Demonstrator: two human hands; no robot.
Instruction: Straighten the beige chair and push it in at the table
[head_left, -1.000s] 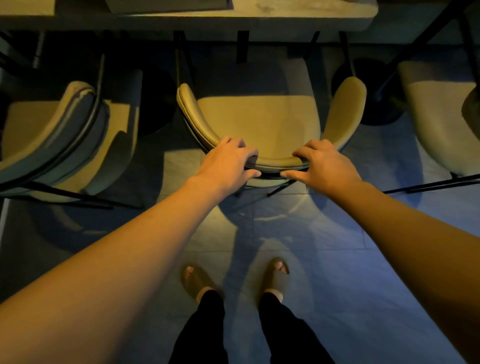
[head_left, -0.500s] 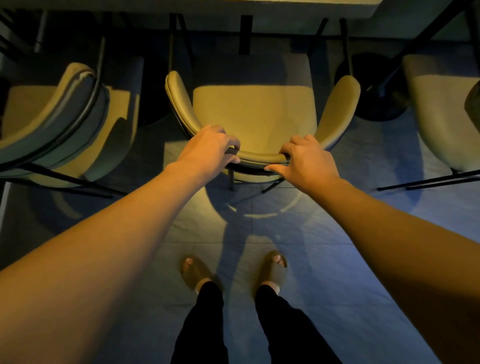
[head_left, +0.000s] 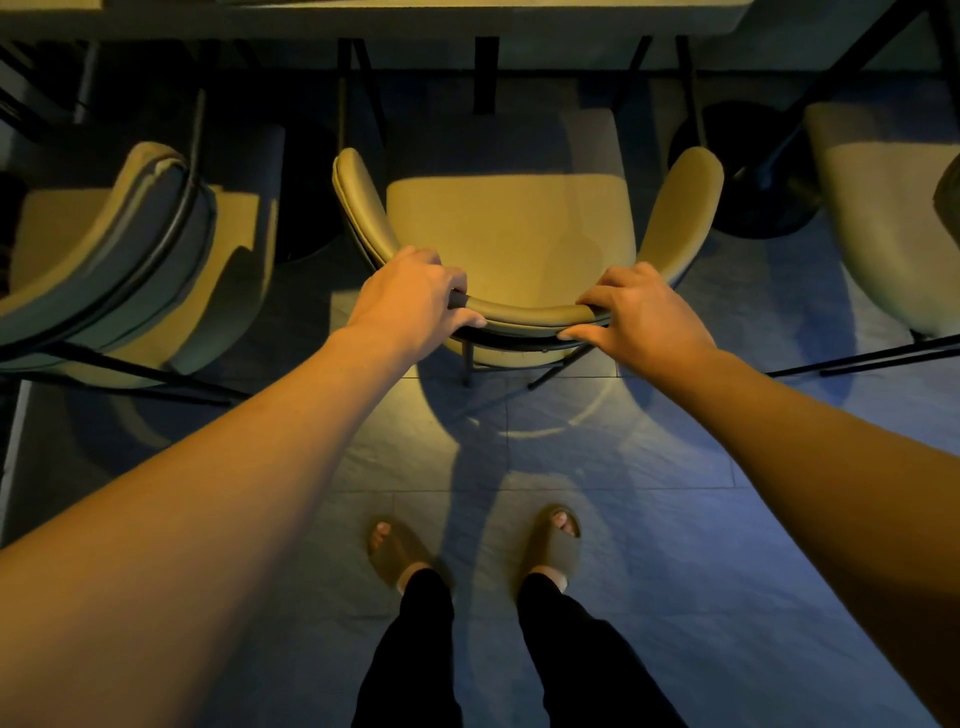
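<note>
The beige chair (head_left: 506, 228) stands in front of me with its curved backrest toward me and its seat facing the table (head_left: 467, 18) at the top edge. The front part of the seat lies in the table's shadow. My left hand (head_left: 415, 301) grips the left part of the backrest rim, fingers curled over the top and thumb along the outside. My right hand (head_left: 641, 317) grips the rim's right part the same way. The chair sits square to the table edge.
A second beige chair (head_left: 130, 270) stands close on the left, turned at an angle. A third chair (head_left: 893, 218) is at the right edge. A round black table base (head_left: 748, 171) sits right of the middle chair. My feet in sandals (head_left: 472, 545) stand on the tiled floor.
The chair has turned from a skewed angle to square with the table and slid toward it. Both hands stayed on the backrest rim, and the table's top has slipped mostly out of view.
</note>
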